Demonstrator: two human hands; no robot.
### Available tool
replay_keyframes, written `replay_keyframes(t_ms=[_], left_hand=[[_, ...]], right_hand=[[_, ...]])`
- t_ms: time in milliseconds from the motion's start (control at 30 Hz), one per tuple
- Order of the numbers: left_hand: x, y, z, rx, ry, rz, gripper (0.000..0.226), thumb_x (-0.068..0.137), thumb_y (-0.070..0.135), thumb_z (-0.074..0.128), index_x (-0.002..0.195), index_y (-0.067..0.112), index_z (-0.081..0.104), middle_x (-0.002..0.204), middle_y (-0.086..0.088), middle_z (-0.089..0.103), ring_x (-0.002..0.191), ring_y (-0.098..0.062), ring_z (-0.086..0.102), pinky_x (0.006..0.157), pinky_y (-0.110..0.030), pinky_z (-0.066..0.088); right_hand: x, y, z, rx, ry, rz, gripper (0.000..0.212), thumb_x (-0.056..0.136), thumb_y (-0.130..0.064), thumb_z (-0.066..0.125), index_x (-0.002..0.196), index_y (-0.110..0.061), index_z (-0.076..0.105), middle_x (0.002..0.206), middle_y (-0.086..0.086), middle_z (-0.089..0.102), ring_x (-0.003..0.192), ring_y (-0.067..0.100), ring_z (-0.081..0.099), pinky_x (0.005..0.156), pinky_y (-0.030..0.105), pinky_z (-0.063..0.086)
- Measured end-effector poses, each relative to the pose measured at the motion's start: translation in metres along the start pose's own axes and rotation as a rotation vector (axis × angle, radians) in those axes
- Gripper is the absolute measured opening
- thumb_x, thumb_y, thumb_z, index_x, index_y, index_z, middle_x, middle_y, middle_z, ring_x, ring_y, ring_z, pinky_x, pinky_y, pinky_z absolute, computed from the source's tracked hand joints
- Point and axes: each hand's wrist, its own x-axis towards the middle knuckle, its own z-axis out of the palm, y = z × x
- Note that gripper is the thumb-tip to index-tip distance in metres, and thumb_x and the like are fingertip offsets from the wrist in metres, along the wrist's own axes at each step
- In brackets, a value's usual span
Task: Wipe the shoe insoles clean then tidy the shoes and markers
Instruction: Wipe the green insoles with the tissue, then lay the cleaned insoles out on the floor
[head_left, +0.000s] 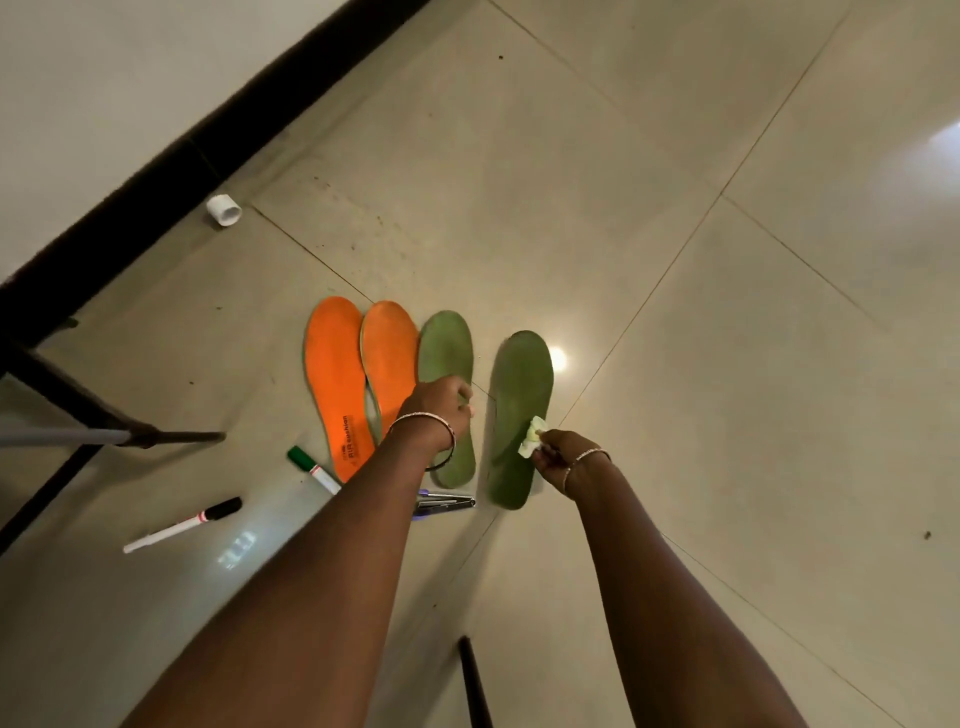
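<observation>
While the wipe runs: keep the white crumpled wad (532, 441) flat, stroking heel to toe.
Right hand (565, 460): pinches the wad against the right-hand green foam insole (522, 384), which stretches toward 12 o'clock.
Left hand (437, 410): rests on the neighbouring green foam insole (445, 348) at 9 o'clock, fingers bent; grip unclear.

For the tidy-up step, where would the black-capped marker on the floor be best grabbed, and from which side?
Pinch the black-capped marker at its white barrel, mid-length, coming straight down from above with fingers across its width. It lies flat and diagonal on the floor, apart from everything else, so both long sides look free.
</observation>
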Motion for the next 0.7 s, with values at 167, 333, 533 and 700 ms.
replay_keyframes(t_ms=[167,333,533,700], left_hand=[[0.004,-0.007,0.000,-0.007,0.032,-0.024,0.023,0.097,0.022,0.060,0.119,0.017,0.067,0.118,-0.011,0.069,0.109,-0.032,0.062,0.091,-0.036,0.051],[-0.006,-0.016,-0.014,-0.050,0.040,-0.051,0.020,0.096,0.023,0.061,0.115,0.019,0.069,0.117,-0.010,0.069,0.107,-0.030,0.064,0.086,-0.031,0.049],[-0.046,-0.010,-0.046,-0.365,-0.034,-0.039,0.019,0.089,0.012,0.073,0.107,0.018,0.073,0.078,-0.003,0.068,0.080,-0.019,0.069,0.074,-0.030,0.058],[-0.112,0.000,-0.081,-0.640,0.008,0.051,0.035,0.084,0.000,0.076,0.117,0.010,0.069,0.093,-0.012,0.066,0.080,-0.018,0.066,0.067,-0.027,0.062]], right_hand=[[0.009,0.002,0.010,-0.009,0.116,-0.085,0.017,0.091,-0.003,0.066,0.104,0.004,0.059,0.072,0.011,0.056,0.057,0.016,0.054,0.058,0.026,0.055],[-0.018,0.012,0.014,0.142,0.160,-0.206,0.025,0.086,0.001,0.069,0.111,0.006,0.065,0.087,0.017,0.065,0.046,0.015,0.053,0.046,0.023,0.049],[-0.110,0.030,0.041,0.246,-0.212,-0.266,0.008,0.088,0.005,0.066,0.095,0.004,0.066,0.087,0.016,0.066,0.070,0.021,0.063,0.060,0.026,0.058],[-0.185,0.043,0.055,0.175,-0.488,-0.259,0.007,0.087,0.006,0.065,0.091,0.001,0.067,0.092,0.011,0.070,0.077,0.019,0.070,0.067,0.026,0.061]])
